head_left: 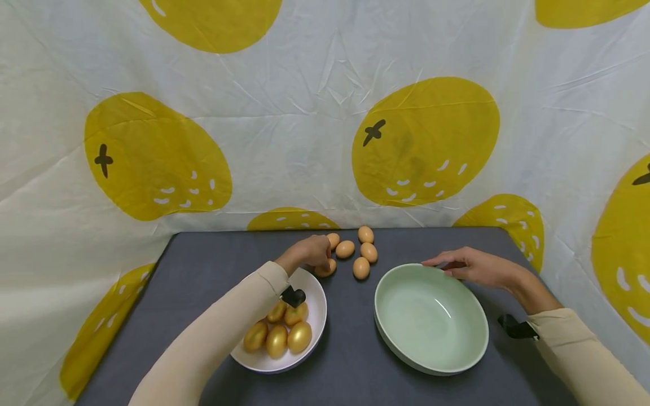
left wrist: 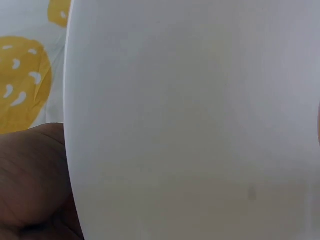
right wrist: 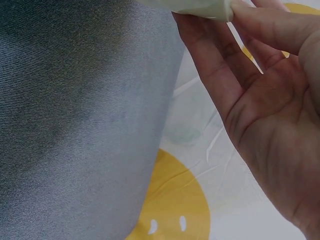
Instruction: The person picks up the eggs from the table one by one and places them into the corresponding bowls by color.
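Observation:
At the back of the table, my left hand reaches over a white bowl, with curled fingertips at a brown egg. That hand is partly hidden behind the bowl's wall in the left wrist view. Several gold eggs lie inside the white bowl, some covered by my forearm. My right hand holds the far rim of a pale green bowl that has nothing in it. In the right wrist view, thumb and fingers pinch the green bowl's edge.
More brown eggs lie loose on the dark grey tabletop, between the two bowls and toward the back edge. A white cloth with large yellow fruit prints hangs behind the table.

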A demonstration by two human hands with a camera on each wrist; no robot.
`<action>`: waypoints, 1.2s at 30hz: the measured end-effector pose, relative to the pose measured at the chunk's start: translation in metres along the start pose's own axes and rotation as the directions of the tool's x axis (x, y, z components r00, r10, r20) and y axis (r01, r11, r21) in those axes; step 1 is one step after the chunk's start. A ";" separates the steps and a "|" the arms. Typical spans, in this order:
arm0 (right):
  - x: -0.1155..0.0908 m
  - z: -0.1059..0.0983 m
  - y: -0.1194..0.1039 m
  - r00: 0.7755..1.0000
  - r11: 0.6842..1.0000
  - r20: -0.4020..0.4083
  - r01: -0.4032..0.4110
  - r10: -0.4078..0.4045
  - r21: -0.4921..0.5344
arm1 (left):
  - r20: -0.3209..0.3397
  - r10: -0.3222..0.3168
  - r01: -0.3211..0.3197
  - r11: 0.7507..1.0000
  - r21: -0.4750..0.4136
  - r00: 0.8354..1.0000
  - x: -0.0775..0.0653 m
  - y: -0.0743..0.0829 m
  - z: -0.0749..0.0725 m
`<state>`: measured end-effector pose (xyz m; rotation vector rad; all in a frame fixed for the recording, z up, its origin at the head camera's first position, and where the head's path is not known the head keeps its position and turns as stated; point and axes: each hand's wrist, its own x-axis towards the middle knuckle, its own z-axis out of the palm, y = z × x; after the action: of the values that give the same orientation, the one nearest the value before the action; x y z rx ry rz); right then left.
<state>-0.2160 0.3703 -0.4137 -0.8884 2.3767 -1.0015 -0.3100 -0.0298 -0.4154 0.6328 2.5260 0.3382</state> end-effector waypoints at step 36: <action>0.001 -0.001 0.002 0.999 0.997 0.017 -0.042 0.040 0.072 | -0.213 0.155 -0.197 0.961 -0.194 0.965 -0.044 0.006 -0.020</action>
<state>-0.2181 0.3718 -0.4148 -0.8149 2.3210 -1.0536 -0.2847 -0.0487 -0.3787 0.7742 2.5733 0.7609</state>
